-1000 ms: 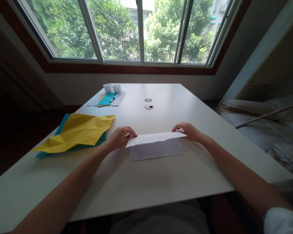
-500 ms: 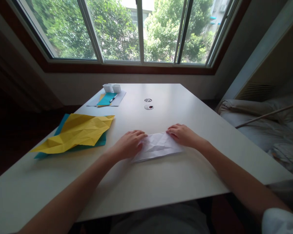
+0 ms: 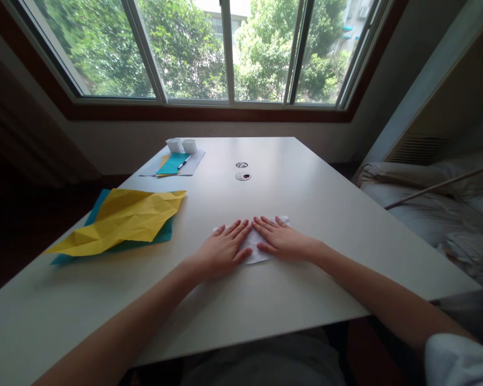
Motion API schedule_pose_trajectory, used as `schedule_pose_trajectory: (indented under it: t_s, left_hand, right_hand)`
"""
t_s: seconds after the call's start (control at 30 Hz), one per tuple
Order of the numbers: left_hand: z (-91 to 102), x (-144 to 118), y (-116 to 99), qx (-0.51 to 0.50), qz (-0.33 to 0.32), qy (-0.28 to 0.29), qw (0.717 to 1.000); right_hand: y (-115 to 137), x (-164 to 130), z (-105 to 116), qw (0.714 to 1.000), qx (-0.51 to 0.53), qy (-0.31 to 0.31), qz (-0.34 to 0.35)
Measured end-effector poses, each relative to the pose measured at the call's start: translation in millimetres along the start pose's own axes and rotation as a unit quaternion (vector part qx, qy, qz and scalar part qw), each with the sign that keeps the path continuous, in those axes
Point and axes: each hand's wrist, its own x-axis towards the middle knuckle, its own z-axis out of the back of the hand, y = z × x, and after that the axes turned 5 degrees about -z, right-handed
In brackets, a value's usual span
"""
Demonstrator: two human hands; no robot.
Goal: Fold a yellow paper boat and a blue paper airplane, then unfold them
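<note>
A folded sheet of white paper (image 3: 258,254) lies flat on the table in front of me, mostly covered by my hands. My left hand (image 3: 225,247) rests flat on its left part, fingers stretched out and thumb pointing right. On the right part lies my right hand (image 3: 282,239), palm down with the fingers spread. The fingertips of both hands come close together near the paper's far edge. Between the thumbs a piece of the white surface shows, along with its near edge.
To the left, a creased yellow sheet (image 3: 129,220) lies over a teal sheet (image 3: 167,231) on the white table (image 3: 306,187). Farther back are two small white boxes (image 3: 189,146), teal paper (image 3: 173,164) and a pen (image 3: 184,162). Two round discs (image 3: 242,176) sit mid-table.
Both hands have moved inward from the paper's side edges and now lie flat across it. The paper is pressed down and largely hidden. The view has shifted slightly.
</note>
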Motion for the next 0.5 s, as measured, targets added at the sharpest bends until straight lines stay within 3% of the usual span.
schedule_pose_trajectory:
  t_s: [0.1, 0.27, 0.5]
  left_hand:
    - [1.1, -1, 3, 0.006, 0.014, 0.016, 1.0]
    - [8.4, -10, 18, 0.014, 0.043, 0.053, 0.998]
    - [12.6, -19, 40, 0.017, 0.049, 0.089, 0.995]
  right_hand:
    - [-9, -4, 5, 1.0, 0.015, 0.018, -0.015]
    - [-35, -17, 17, 0.993, 0.009, 0.04, -0.11]
    - [-49, -20, 16, 0.992, 0.007, 0.047, -0.118]
